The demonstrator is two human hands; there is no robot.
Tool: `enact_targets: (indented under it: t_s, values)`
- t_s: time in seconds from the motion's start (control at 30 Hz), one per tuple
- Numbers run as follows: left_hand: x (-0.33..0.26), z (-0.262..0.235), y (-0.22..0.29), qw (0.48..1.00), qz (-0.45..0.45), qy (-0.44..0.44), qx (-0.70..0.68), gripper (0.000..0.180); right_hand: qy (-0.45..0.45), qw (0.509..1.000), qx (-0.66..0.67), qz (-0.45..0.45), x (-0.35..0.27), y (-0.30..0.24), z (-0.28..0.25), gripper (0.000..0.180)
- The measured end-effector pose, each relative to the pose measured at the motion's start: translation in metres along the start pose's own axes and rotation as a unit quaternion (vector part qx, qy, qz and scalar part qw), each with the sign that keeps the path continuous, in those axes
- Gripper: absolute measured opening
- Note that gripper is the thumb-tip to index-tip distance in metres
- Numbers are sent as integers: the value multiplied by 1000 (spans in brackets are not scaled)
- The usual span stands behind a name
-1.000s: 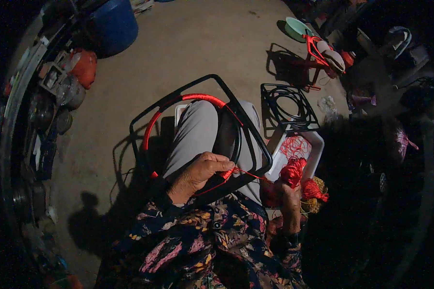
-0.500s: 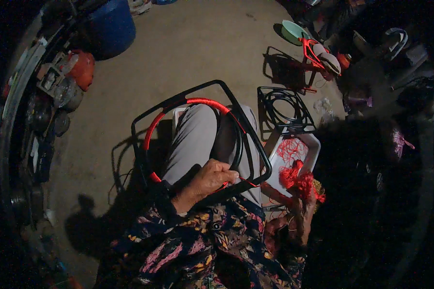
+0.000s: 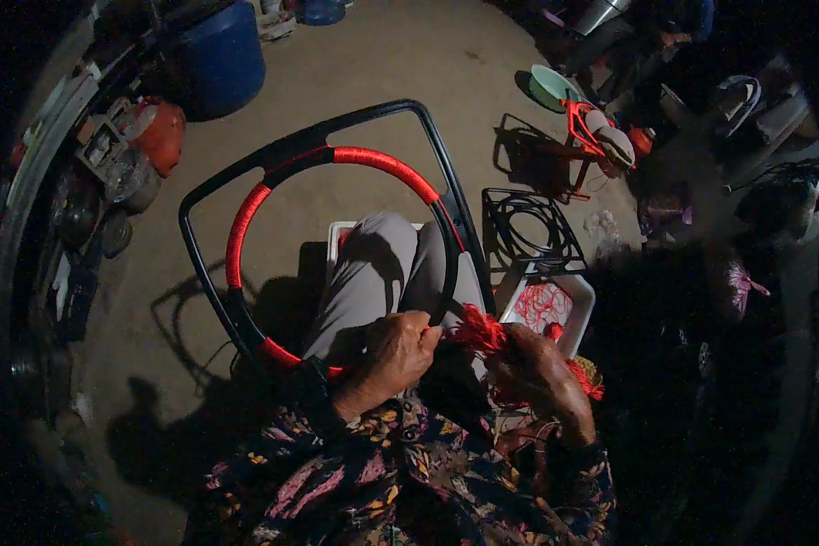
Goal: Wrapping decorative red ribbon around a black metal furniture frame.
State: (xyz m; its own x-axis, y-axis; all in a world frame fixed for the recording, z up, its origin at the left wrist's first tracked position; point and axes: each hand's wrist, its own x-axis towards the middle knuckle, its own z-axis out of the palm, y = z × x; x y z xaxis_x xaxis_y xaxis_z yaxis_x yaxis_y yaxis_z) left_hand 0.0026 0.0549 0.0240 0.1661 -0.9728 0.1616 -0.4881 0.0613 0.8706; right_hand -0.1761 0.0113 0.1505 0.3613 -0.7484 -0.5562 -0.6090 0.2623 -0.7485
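Observation:
A black frame (image 3: 191,238) with a round inner ring leans over my lap. Stretches of the ring are wrapped in glossy red cord (image 3: 373,158), with bare black sections between them. My left hand (image 3: 399,353) is closed in a fist on the ring's near right part. Just right of it, my right hand (image 3: 541,369) grips a bundle of red yarn (image 3: 476,329), whose loose ends stick out toward the left fist. The right fingers are partly hidden by the hand itself. More red yarn shows beyond the right wrist.
Beside my right knee stands a white tub (image 3: 584,289) holding loose red strands. Black frames (image 3: 564,218) lie just beyond it. Farther right are a red stool-like frame (image 3: 578,127) and a green basin (image 3: 550,87). A blue barrel (image 3: 218,64) and an orange bag (image 3: 161,138) stand at left.
The black frame has shifted left and away from me, showing more of its ring. My right hand has come up from the tub's side toward the left hand, bringing the red yarn.

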Motion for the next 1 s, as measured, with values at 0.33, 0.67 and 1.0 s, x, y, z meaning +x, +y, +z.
enact_targets:
  t_s: [0.33, 0.67, 1.0]
  values:
    - [-4, 6, -17, 993, 33, 62, 91, 4, 209, 837, -442, -245, 102, 32, 55, 37]
    - [1, 5, -24, 999, -43, -18, 20, 25, 242, 866, -336, -282, 60, 54, 50, 25]
    - [8, 12, -4, 998, -17, -34, 43, 11, 252, 898, -201, -300, 93, 47, 47, 32]
